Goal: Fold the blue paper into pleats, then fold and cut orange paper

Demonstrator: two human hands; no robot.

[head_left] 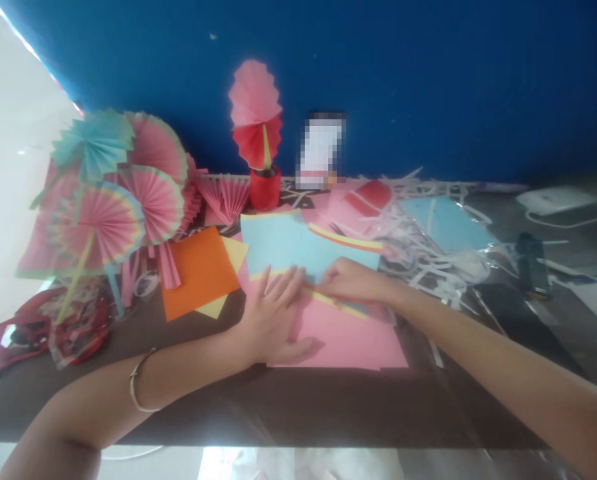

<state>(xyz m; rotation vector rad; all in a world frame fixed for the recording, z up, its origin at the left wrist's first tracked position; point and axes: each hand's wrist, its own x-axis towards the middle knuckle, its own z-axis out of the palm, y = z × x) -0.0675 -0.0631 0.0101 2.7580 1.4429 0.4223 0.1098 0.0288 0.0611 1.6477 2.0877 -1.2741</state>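
Note:
Pink paper lies on the brown table, partly under light blue paper with yellow edges. My left hand rests with fingers spread on the pink paper, its fingertips at the lower yellow edge of the blue sheet. Beside it, my right hand is closed, its curled fingers pressed down at that same edge; whether they pinch anything is hidden. An orange and yellow strip lies across the blue paper behind my right hand.
Folded paper fans and orange paper are at left. A red pot with a pink fan stands near the blue wall. White paper strips, a black stapler-like object and a dark flat object lie at right.

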